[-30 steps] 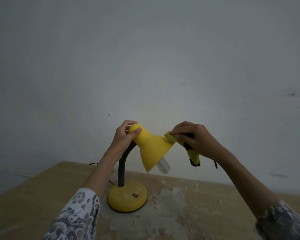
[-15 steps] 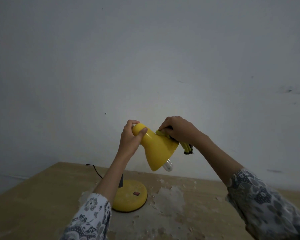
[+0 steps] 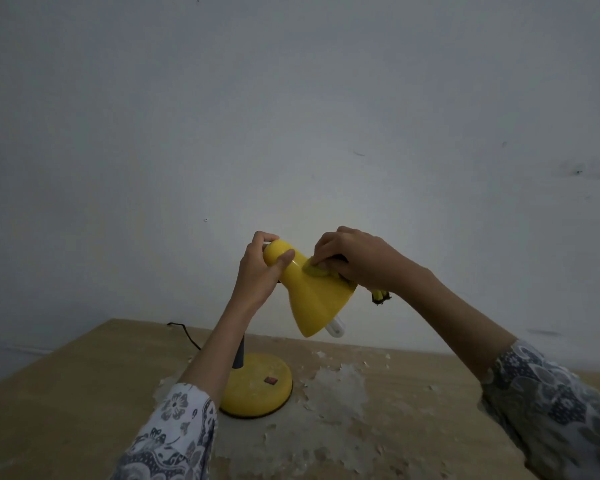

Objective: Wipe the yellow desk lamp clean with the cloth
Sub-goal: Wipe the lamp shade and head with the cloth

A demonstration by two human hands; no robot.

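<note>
The yellow desk lamp stands on a wooden table, its round base (image 3: 257,384) near the middle and a dark bent neck rising from it. Its cone shade (image 3: 316,299) tilts down to the right, with a white bulb (image 3: 336,329) poking out of the mouth. My left hand (image 3: 260,271) grips the narrow top end of the shade. My right hand (image 3: 357,259) holds a yellow-green cloth (image 3: 314,270) and presses it onto the upper side of the shade. A dark-edged corner of the cloth hangs behind my right wrist.
The wooden table (image 3: 66,393) has a worn, flaking pale patch (image 3: 329,393) beside the lamp base. A black cord (image 3: 184,332) runs off the table's back edge to the left. A bare grey wall (image 3: 291,116) stands close behind.
My right hand has slid the cloth from the shade's rim up toward its narrow top. My left hand has kept its grip on the shade. The view has shifted slightly.
</note>
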